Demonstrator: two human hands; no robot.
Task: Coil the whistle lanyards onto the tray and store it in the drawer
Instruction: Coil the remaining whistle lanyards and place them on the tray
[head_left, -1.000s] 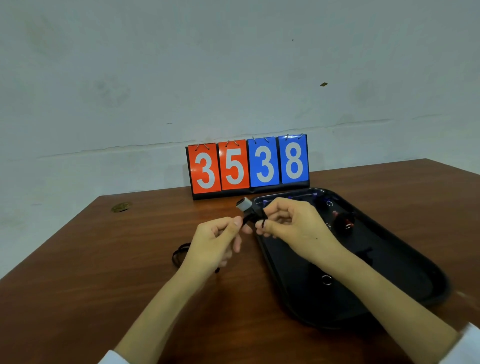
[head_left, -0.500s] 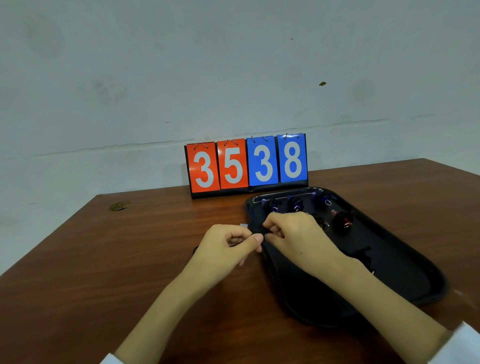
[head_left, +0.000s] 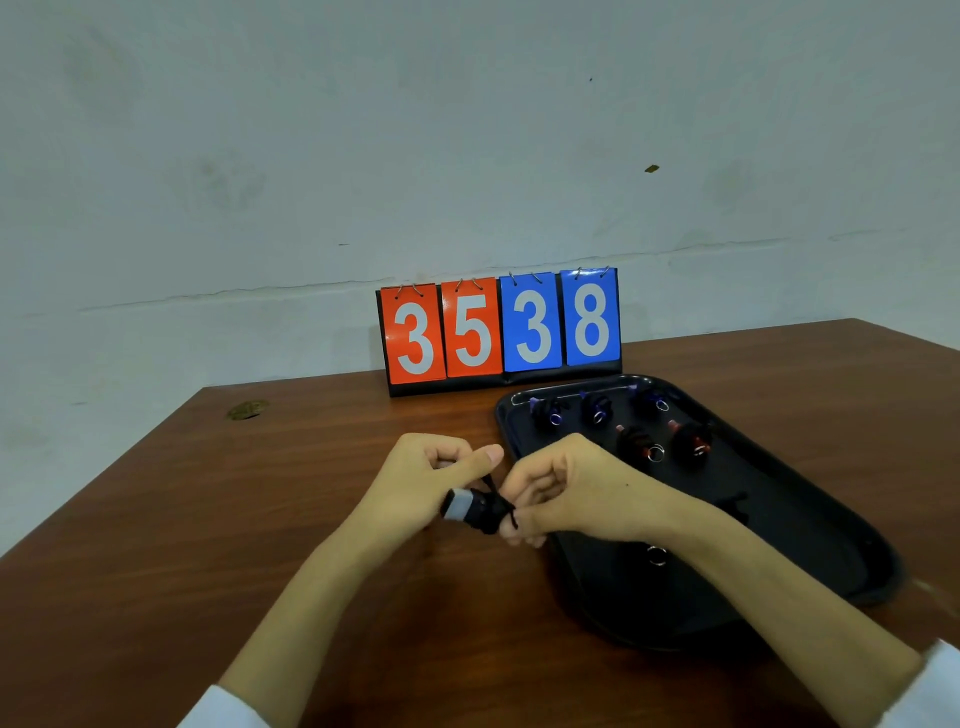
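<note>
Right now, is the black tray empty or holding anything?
Holding things: five coiled lanyards lie at the far end of the tray, a small ring nearer.

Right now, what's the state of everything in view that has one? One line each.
left hand, pinches the lanyard
right hand, grips the whistle
whistle, held above the table, not on the tray
lanyard, partly wound round the whistle
tray, flat on the table, not stored
coiled whistles, five bundles at the tray's far end
scoreboard, upright, reads 35 38
</note>
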